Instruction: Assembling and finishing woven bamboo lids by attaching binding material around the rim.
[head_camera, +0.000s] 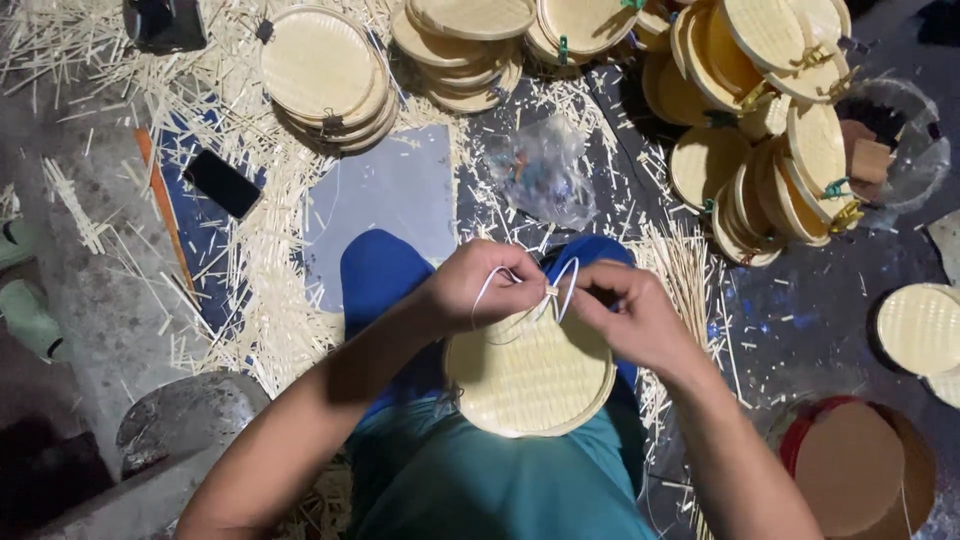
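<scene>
Bamboo tray (530, 375) lies on the person's lap at the lower centre of the frame, and left hand (478, 285) and right hand (630, 315) pinch a white string (565, 285) at its top rim.

Black phone (222, 183): flat rectangle with a dark, unlit screen, lying slantwise on the blue sheet at upper left, among scattered pale splints.

Clear plastic bag (545, 170): crumpled and see-through, with small blue and orange bits inside, lying near the top centre just beyond the blue knees.

Clear round tub (905, 150): see-through plastic container at the right edge, beside the stacked woven discs, holding what may be tan blocks; the contents are blurred.

Dark boxy object (165, 22): top left corner, cut off by the edge, possibly a package; kind uncertain.
</scene>
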